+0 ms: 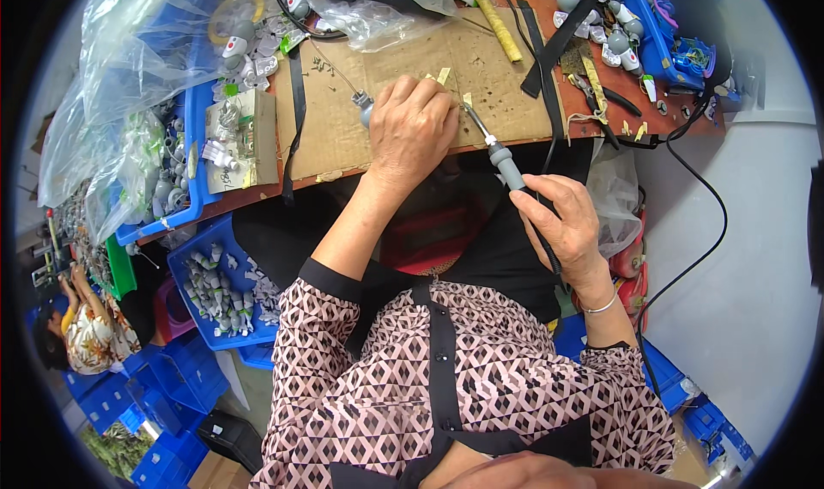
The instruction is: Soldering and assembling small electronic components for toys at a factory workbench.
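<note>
My right hand [562, 219] grips a soldering iron [508, 168] by its grey sleeve and dark handle. The iron's metal tip points up and left, ending beside a pale yellow scrap [468, 99] on the cardboard sheet [378, 64]. My left hand [415, 122] rests on the cardboard with its fingers curled under. From its left side pokes a small grey rounded part [366, 111] with a metal fitting, and a thin wire runs up and left from it. My fingers hide the rest of that part. Tiny dark bits lie scattered over the cardboard.
Left, a blue tray [198, 146] of grey parts sits beside a small box [249, 141] and clear plastic bags. Pliers [614, 99], a yellow stick [495, 23] and another blue bin [657, 43] lie toward the right. A black cord [725, 202] hangs there. A person works far left.
</note>
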Demonstrator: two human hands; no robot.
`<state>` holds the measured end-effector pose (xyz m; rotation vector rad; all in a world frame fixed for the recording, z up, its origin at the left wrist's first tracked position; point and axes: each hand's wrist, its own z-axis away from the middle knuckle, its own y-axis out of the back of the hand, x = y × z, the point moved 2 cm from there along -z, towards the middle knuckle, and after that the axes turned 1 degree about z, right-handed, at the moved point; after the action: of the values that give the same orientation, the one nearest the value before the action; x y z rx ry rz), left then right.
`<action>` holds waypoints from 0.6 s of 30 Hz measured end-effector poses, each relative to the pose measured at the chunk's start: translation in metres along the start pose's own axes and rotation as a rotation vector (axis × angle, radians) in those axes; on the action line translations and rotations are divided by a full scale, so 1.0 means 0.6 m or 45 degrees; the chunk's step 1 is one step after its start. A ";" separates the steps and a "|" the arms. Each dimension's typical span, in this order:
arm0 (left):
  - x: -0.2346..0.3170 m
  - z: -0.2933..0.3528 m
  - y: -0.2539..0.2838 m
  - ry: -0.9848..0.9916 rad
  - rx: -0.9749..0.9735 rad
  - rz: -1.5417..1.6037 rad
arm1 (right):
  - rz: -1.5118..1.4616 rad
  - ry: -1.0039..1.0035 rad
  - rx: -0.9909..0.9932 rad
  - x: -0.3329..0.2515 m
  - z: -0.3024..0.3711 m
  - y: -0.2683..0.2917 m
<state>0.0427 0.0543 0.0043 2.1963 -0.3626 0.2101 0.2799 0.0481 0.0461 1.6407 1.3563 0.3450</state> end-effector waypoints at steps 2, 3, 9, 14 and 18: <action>0.000 0.000 0.000 -0.005 -0.001 0.001 | 0.001 0.000 0.001 0.000 0.000 0.000; 0.000 -0.001 0.000 -0.010 -0.002 0.001 | -0.002 0.000 -0.003 0.000 0.000 -0.001; 0.001 -0.001 0.001 0.024 -0.022 -0.023 | -0.013 0.014 -0.018 0.001 0.002 -0.001; 0.002 0.000 0.001 0.022 -0.008 -0.019 | -0.006 0.006 -0.019 0.001 0.002 0.001; 0.003 0.000 0.001 0.027 0.005 -0.011 | -0.004 0.009 -0.022 0.000 0.000 0.000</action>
<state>0.0440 0.0540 0.0052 2.1977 -0.3412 0.2297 0.2801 0.0481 0.0460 1.6245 1.3571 0.3604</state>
